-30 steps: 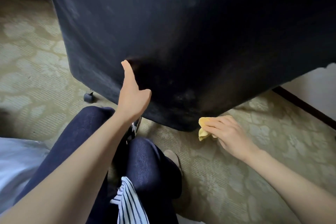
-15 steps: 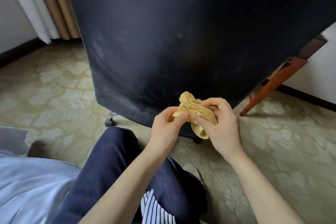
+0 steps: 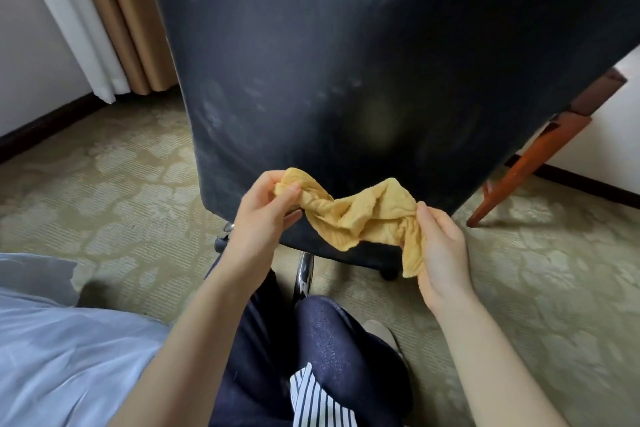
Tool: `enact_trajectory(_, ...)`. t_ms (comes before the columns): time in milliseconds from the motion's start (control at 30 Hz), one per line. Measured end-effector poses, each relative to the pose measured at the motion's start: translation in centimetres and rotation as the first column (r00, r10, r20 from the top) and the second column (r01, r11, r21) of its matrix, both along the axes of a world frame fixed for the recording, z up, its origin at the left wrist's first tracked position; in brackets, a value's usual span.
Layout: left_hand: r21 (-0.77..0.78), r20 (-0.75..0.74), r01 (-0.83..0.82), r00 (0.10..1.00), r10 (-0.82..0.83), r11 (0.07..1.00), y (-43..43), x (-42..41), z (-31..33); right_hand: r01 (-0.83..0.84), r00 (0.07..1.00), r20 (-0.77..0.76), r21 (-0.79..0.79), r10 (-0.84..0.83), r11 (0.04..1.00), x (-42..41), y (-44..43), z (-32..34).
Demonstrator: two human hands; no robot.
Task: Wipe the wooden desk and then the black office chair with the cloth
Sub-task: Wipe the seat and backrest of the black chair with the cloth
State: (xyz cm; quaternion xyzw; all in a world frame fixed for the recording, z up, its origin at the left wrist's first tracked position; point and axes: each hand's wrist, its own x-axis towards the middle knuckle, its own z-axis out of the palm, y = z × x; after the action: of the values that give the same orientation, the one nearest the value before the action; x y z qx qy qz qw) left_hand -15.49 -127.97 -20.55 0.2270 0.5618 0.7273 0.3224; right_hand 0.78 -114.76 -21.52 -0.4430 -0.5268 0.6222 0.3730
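The black office chair (image 3: pixel 346 62) fills the upper middle of the head view, its dark back facing me with faint dusty smears low down. A crumpled yellow cloth (image 3: pixel 360 215) is stretched between my hands just in front of the chair's lower edge. My left hand (image 3: pixel 263 218) pinches the cloth's left end. My right hand (image 3: pixel 440 246) grips its right end, with a flap hanging below the palm. A reddish wooden desk leg (image 3: pixel 526 166) slants to the floor at the right behind the chair; the desk top is hidden.
A chrome chair base arm (image 3: pixel 304 274) and a castor (image 3: pixel 389 274) show under the seat, close to my knees in dark trousers. Patterned carpet (image 3: pixel 554 288) lies all around. Curtains (image 3: pixel 114 17) hang at upper left. A pale blue sheet (image 3: pixel 52 350) covers the lower left.
My left hand left the chair back and joined the right hand on the cloth. Both hands then pulled apart, spreading the bunched cloth sideways. The view tilted upward.
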Motion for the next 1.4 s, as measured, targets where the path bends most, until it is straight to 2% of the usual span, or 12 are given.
enact_trajectory(133, 0.106, 0.007, -0.006, 1.0, 0.005, 0.994, -0.5, -1.3, 0.9, -0.001, 0.943, 0.327, 0.16, -0.052, 0.987, 1.3, 0.2, -1.0)
enact_trajectory(267, 0.111, -0.068, 0.038, 0.997, -0.03, 0.993, -0.3, -1.5, 2.3, -0.05, 0.898, 0.437, 0.225, -0.055, 0.973, 1.0, -0.5, -2.0)
enact_trajectory(400, 0.046, -0.206, 0.077, 0.976, -0.066, 0.996, 0.2, -1.0, 3.4, -0.218, 0.935, 0.335, 0.283, 0.116, 0.934, -0.5, -1.9, -1.7)
enact_trajectory(500, 0.034, -0.273, 0.17, 0.95, -0.154, 0.985, 0.5, -0.3, 4.0, -0.487, 0.84, 0.388, 0.228, 0.38, 0.843, -2.1, -3.3, -1.6)
enact_trajectory(567, 0.041, -0.295, 0.219, 0.935, -0.198, 0.975, 0.5, -0.1, 4.5, -0.544, 0.805, 0.373, 0.154, 0.461, 0.825, -3.1, -4.0, -1.5)
enact_trajectory(667, 0.109, -0.222, 0.258, 0.948, -0.229, 0.96, 0.0, -0.5, 4.9, -0.458, 0.855, 0.325, 0.106, 0.405, 0.883, -4.1, -4.4, -1.5)
enact_trajectory(800, 0.194, -0.084, 0.236, 0.971, -0.223, 0.952, -1.3, -1.5, 4.4, -0.318, 0.94, 0.078, -0.154, 0.332, 0.936, -4.2, -4.5, -1.2)
enact_trajectory(933, 0.109, -0.03, 0.131, 0.991, -0.128, 0.985, -2.7, -2.0, 2.2, -0.205, 0.979, -0.067, -0.304, 0.194, 0.93, -3.5, -3.5, -0.7)
enact_trajectory(1067, -0.276, -0.146, -0.174, 0.98, 0.138, 0.945, -2.4, -1.0, -1.0, -0.135, 0.98, -0.187, -0.383, 0.066, 0.914, -3.1, -3.2, -0.2)
enact_trajectory(1133, -0.372, -0.256, -0.219, 0.958, 0.127, 0.902, -2.0, 0.4, -2.1, -0.127, 0.974, -0.223, -0.386, 0.041, 0.914, -3.1, -3.2, -0.1)
enact_trajectory(1267, -0.242, -0.493, 0.008, 0.86, -0.13, 0.97, -0.6, 2.7, -2.1, -0.135, 0.969, -0.244, -0.378, 0.042, 0.916, -3.3, -3.6, 0.0)
enact_trajectory(1400, -0.258, -0.518, 0.154, 0.811, -0.272, 0.954, 1.0, 4.3, -1.5, -0.175, 0.967, -0.243, -0.395, 0.081, 0.902, -3.6, -4.3, 0.0)
